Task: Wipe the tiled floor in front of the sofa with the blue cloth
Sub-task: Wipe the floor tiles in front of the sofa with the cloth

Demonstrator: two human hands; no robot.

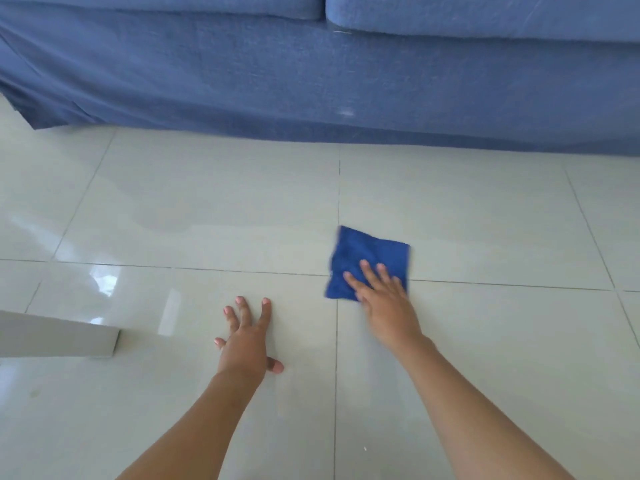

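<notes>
Slippage looked the main risk, since the right hand (384, 296) only pressed flat, fingers unclosed, on the blue cloth (369, 261) lying on the glossy tiled floor (207, 202) before the sofa (242, 74), left hand (247, 336) splayed alongside.

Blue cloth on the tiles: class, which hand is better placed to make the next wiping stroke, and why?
The right hand. It lies flat on the blue cloth, pressing it to the tiled floor. The left hand is spread on bare tile, apart from the cloth, apparently as support.
</notes>
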